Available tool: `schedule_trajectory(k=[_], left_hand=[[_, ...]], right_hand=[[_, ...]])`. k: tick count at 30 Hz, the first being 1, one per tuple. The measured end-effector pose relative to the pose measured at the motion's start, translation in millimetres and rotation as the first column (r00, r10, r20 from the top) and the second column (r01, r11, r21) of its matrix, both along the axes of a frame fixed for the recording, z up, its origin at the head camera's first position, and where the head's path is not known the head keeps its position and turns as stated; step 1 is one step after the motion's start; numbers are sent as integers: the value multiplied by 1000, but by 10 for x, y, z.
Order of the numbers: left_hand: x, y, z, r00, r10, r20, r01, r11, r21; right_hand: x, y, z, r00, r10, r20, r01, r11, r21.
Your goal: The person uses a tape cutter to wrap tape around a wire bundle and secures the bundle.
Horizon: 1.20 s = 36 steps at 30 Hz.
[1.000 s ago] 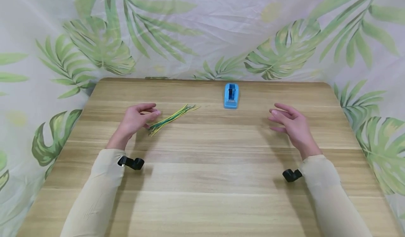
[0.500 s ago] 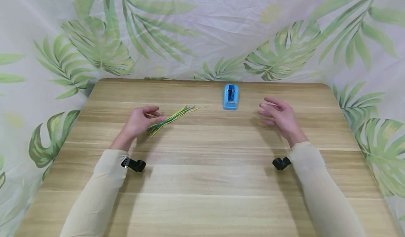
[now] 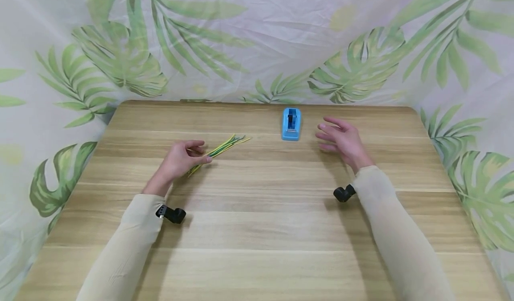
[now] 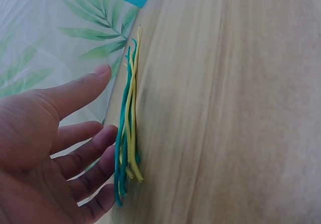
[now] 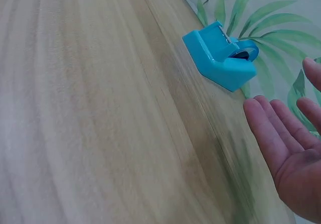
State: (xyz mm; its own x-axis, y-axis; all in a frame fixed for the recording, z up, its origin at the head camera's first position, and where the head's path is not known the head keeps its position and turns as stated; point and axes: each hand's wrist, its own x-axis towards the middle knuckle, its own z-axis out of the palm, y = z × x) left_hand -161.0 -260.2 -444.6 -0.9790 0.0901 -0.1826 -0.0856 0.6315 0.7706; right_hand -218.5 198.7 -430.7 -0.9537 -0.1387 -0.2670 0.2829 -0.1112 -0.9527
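Note:
Several thin green and yellow strands, like cut lengths of wire, lie in a loose bundle (image 3: 224, 148) left of centre on the wooden table. My left hand (image 3: 180, 161) is over the near end of that bundle, thumb apart from the fingers. In the left wrist view its fingertips are right beside the strands (image 4: 129, 118), not closed round them. A blue tape dispenser (image 3: 291, 127) stands near the table's back edge. To its right hovers my right hand (image 3: 344, 143), fingers loosely extended and holding nothing. The right wrist view has the dispenser (image 5: 213, 58) just beyond the fingertips.
Behind the wooden table (image 3: 257, 229) hangs a pale cloth (image 3: 273, 33) printed with green leaves, close along the back edge. A small black camera (image 3: 172, 214) juts from the left wrist, and another black camera (image 3: 343, 194) from the right.
My right hand has moved left and farther back, toward the tape dispenser. My left hand has shifted slightly right and nearer me, over the strands' near end.

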Motion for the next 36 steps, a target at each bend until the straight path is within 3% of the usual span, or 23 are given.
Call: schedule_trajectory(k=[13,36], left_hand=[[-20,46,-86,997,-35,-73,31,998,-57],[-38,77,-54,986,-83,-146,45,969,-244]], right_hand=[[-219,-178,-94,999,-23,33,23,1000,-7],[-501,-388,-197,998,-17,62,16,1000,3]])
